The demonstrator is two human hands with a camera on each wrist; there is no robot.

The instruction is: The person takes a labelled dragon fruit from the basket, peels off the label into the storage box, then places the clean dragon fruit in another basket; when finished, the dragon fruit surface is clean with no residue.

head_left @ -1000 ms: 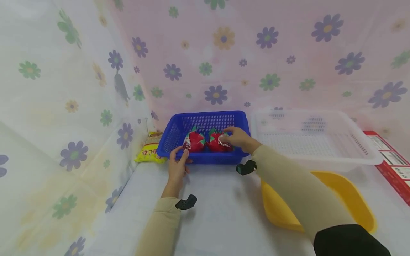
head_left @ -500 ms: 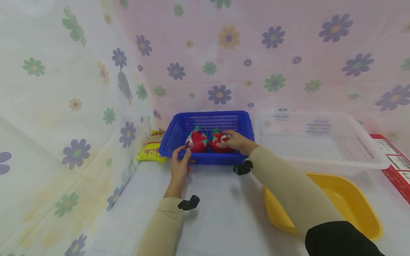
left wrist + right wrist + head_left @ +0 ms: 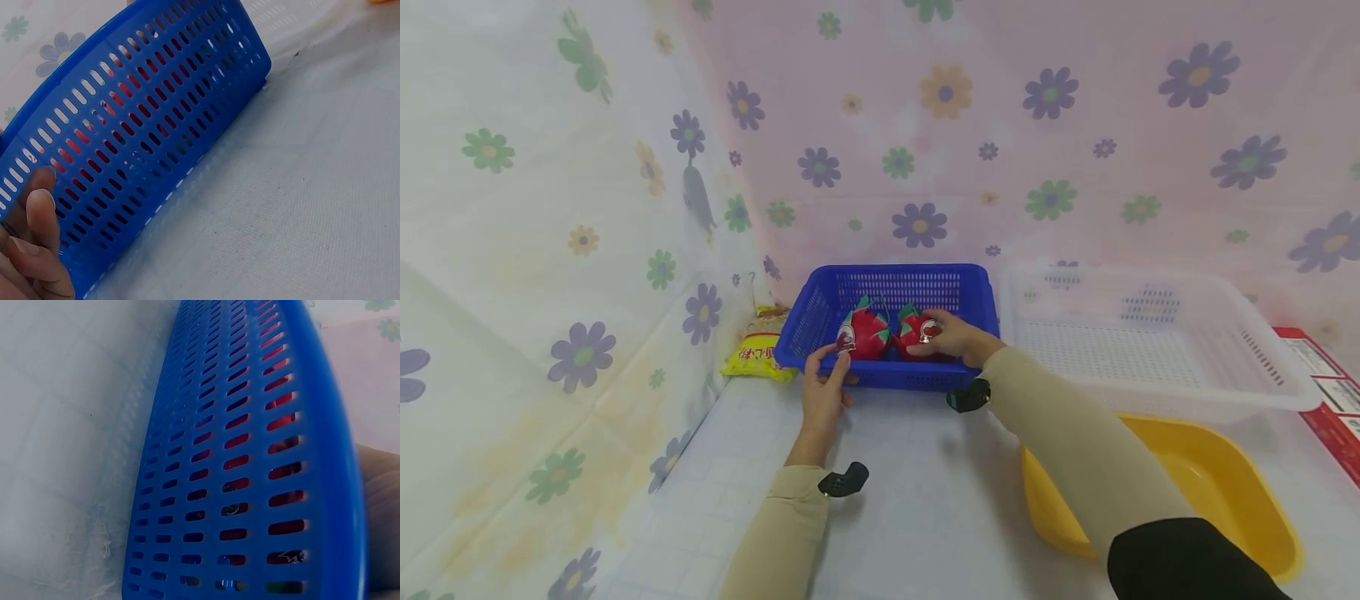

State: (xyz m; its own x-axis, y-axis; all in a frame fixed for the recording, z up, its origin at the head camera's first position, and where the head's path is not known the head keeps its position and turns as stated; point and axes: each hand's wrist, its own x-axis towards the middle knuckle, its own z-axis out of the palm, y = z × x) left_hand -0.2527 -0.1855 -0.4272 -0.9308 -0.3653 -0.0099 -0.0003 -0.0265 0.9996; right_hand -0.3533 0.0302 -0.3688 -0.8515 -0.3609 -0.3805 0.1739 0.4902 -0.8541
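Two red dragon fruits with green tips and printed labels lie side by side in a blue slotted basket (image 3: pixel 917 380). My right hand (image 3: pixel 958 340) reaches over the basket's front rim and grips the right dragon fruit (image 3: pixel 913 332), thumb in front and fingers over its top. At the front left my left hand (image 3: pixel 823 400) holds the basket rim, right beside the left dragon fruit (image 3: pixel 867 335). Some of its fingers (image 3: pixel 42 215) show against the outer wall in the left wrist view. In the right wrist view the basket wall (image 3: pixel 250 440) hides most of the right hand.
A white slotted basket (image 3: pixel 1105 400) stands right of the blue one. In front of it is a yellow tray (image 3: pixel 1217 475), partly under the right sleeve. A yellow bag (image 3: pixel 756 354) leans at the left, and a red-and-white box (image 3: pixel 1326 392) lies far right. Flowered cloth walls close off the back and left.
The head view has shifted a little, so everything sits slightly further right in it. My right hand keeps its grip and has tilted the right dragon fruit slightly. The left hand stays at the rim.
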